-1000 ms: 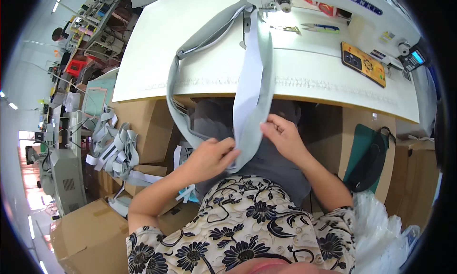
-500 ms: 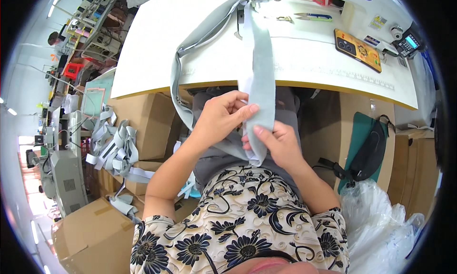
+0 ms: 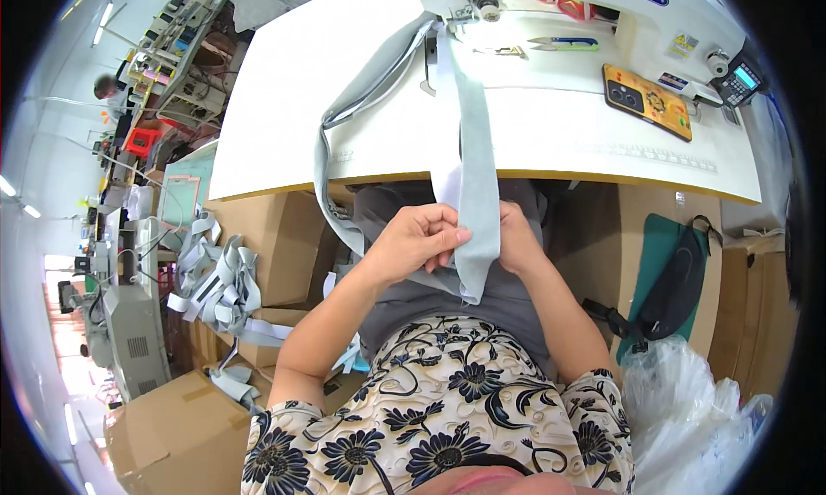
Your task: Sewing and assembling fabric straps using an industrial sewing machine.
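A long grey-blue fabric strip (image 3: 479, 185) with a white strip (image 3: 446, 108) along its left side runs from under the sewing machine head (image 3: 482, 6) over the table edge to my lap. My left hand (image 3: 417, 244) pinches the strip's left edge between thumb and fingers, just below the table. At the right edge is my right hand (image 3: 519, 241), its fingers hidden behind the fabric. The strip's lower end hangs folded beneath both hands. Another length of grey fabric (image 3: 322, 155) loops from the machine down the left side.
On the white table (image 3: 275, 134) lie thread snips (image 3: 564, 43) and a phone in a yellow case (image 3: 645, 101). Several fabric strips (image 3: 225, 280) heap on cardboard boxes (image 3: 181, 418) at left. A black bag (image 3: 671, 280) and clear plastic (image 3: 688, 409) are at right.
My right hand has moved up, and its thumb has gone from the front of the strip to behind it. My left hand has shifted slightly lower, still pinching the edge.
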The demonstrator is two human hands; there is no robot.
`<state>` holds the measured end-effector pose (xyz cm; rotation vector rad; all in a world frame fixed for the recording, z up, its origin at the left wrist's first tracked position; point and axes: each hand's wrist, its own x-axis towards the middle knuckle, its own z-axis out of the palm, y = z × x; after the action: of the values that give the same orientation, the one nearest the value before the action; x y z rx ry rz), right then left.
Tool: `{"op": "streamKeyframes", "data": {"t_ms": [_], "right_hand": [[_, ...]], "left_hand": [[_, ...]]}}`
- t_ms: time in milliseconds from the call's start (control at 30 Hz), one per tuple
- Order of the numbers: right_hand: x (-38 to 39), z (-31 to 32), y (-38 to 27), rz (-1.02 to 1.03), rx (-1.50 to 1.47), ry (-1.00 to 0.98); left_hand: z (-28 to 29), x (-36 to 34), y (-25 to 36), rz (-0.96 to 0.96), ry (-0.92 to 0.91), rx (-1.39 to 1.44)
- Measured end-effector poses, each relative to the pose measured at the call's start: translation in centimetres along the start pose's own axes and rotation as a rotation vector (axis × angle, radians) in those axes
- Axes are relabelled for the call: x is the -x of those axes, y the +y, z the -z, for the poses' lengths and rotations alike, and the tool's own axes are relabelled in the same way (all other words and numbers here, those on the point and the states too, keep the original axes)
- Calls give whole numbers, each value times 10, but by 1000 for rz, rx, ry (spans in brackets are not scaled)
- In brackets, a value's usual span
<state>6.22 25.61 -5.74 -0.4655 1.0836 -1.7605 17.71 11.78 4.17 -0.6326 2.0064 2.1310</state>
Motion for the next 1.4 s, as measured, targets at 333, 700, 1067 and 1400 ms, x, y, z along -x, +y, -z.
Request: {"op": "streamKeyframes", "data": {"t_ms": [333,700,1067,1400], "right_hand": [[33,-28,10,129,26,319],[36,-27,4,243,408,345],[30,-10,-13,530,767,409],[6,6,-70,1250,1527,-153]], "left_hand": [[13,14,-5,23,28,257],[2,6,-21,-204,205,96],[-4,3,-25,-84,223,188],[29,6,18,-114,151,-476]]}}
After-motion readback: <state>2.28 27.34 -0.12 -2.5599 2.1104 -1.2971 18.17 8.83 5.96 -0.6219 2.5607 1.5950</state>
